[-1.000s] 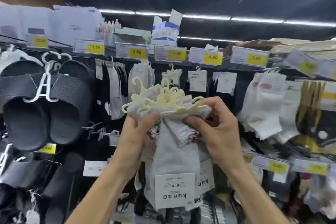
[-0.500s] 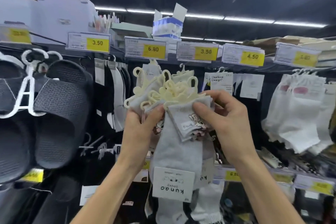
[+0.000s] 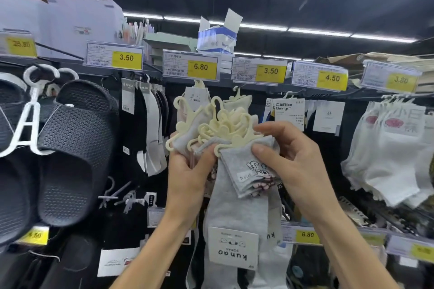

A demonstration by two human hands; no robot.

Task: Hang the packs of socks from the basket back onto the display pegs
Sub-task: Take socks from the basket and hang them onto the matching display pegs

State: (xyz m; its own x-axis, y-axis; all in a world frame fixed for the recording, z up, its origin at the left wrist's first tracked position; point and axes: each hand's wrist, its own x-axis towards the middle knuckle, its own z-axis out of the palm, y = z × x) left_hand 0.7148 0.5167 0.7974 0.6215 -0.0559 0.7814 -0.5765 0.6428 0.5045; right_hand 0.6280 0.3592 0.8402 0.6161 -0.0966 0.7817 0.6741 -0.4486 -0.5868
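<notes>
I hold a bunch of grey sock packs in front of the display wall, their cream plastic hooks tangled together at the top. My left hand grips the bunch from the left, just under the hooks. My right hand pinches the front pack, a folded grey sock with a cartoon print, thumb on its face. A white "kunao" label hangs upside down at the bottom. The basket is out of view.
Black slippers hang at the left. Black and white socks hang beside them, white socks at the right. Yellow price tags line the upper rail. Bare metal pegs stick out at lower left. Boxes sit on top.
The view has drifted right and closer to the wall. Both hands stay on the bunch, and the front cartoon-print pack has been drawn further out to the right.
</notes>
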